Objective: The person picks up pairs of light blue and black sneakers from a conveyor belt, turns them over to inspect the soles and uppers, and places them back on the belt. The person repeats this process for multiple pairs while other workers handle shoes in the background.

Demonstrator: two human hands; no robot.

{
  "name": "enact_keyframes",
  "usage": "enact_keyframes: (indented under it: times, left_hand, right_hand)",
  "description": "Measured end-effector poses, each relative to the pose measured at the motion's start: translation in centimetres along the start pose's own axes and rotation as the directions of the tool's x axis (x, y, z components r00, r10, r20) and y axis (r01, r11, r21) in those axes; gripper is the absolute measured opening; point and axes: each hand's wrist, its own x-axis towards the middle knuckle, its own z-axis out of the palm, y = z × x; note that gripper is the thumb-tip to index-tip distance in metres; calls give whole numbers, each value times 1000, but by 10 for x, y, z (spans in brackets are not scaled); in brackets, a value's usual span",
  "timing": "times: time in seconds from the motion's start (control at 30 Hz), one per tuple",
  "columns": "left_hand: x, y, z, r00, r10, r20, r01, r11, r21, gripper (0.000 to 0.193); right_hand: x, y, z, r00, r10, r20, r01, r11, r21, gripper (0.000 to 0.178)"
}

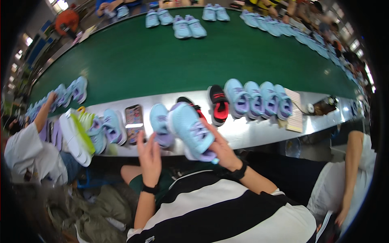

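My right hand (221, 149) is closed round the heel end of a light blue sneaker (190, 126) with purple laces and lining, held up over the metal ledge with its toe pointing away. Fingers apart, my left hand (150, 157) is raised just left of that sneaker and holds nothing. Behind the left fingers, a second light blue sneaker (159, 117) stands on the ledge. A black shoe with red lining (219, 106) stands to the right; its like (185, 100) is partly hidden behind the held sneaker.
Light blue sneakers (253, 97) stand right on the metal ledge (251, 135), beside a notepad (295, 111). A phone (134, 121), another sneaker (114, 125) and white soles (75, 137) lie left. Beyond runs a green belt (133, 60) carrying shoes. Co-workers (38, 150) sit on both sides.
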Motion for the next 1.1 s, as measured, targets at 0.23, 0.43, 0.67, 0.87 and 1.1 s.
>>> enact_keyframes:
  times: [0.23, 0.43, 0.67, 0.87, 1.1]
  left_hand:
    - [-9, 31, 12, 993, 114, 14, -67, 676, -734, 71]
    - [-14, 39, 13, 943, -65, 328, 333, 266, -905, 77]
    - [-23, 30, 9, 940, -90, 329, 339, 361, -869, 85]
    - [-25, 37, 9, 944, -100, 316, 328, 403, -854, 89]
    - [-26, 38, 7, 941, -72, 329, 326, 449, -832, 88]
  right_hand:
    - [-7, -2, 6, 969, 71, 238, -56, 996, -71, 65]
    - [-19, -16, -17, 940, -34, 339, 176, 900, -399, 57]
    - [-48, -41, -74, 997, -27, 72, 65, 801, -596, 49]
    - [-70, -62, -124, 905, -224, -361, -189, 549, -814, 25]
    - [-114, -87, -218, 515, -489, -704, -300, 666, -683, 8]
